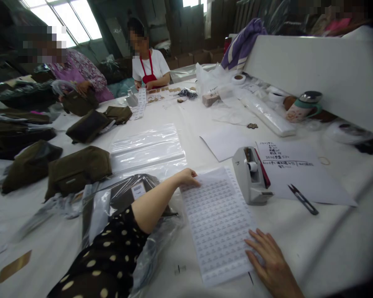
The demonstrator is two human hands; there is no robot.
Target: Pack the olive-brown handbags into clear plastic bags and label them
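Note:
A white sheet of printed labels (219,223) lies on the table before me, covered in rows of small print. My left hand (188,178) is closed on its upper left corner, thumb and fingers pinched together. Fingers spread, my right hand (269,260) rests on the lower right edge of the sheet. Just right of the sheet's top stands a grey tape dispenser (251,176). Under and beside my left forearm lies a dark bag in clear plastic (118,198), with a white barcode label (138,189) on it.
Thread snips (303,199) lie on a handwritten paper (298,169). Olive pouches (79,167) and clear plastic bags (151,145) spread to the left. A lidded mug (303,107) stands at the right by a white panel (313,70). Two co-workers (151,68) work across the table.

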